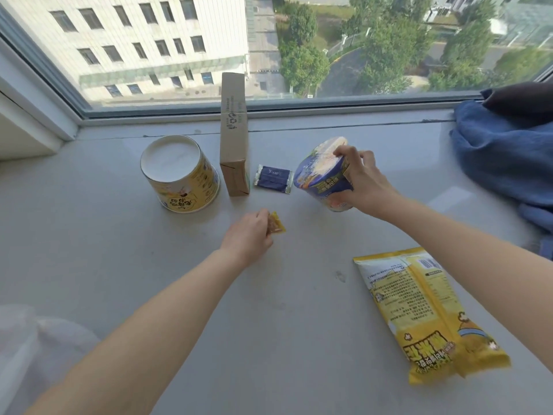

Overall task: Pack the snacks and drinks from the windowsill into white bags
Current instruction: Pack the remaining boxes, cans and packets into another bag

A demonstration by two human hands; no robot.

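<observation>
My right hand grips a blue noodle cup, tilted and lifted off the grey windowsill. My left hand pinches a small orange snack packet lying on the sill. A yellow tub with a white lid stands at the back left. Next to the tub a brown cardboard box stands upright. A small dark blue packet lies between the box and the cup. Near the front right lies a yellow popcorn bag. A blurred white bag shows at the lower left.
Blue cloth with a dark piece on top is heaped at the sill's right end. The window frame runs along the back, and a white wall corner juts in at the left.
</observation>
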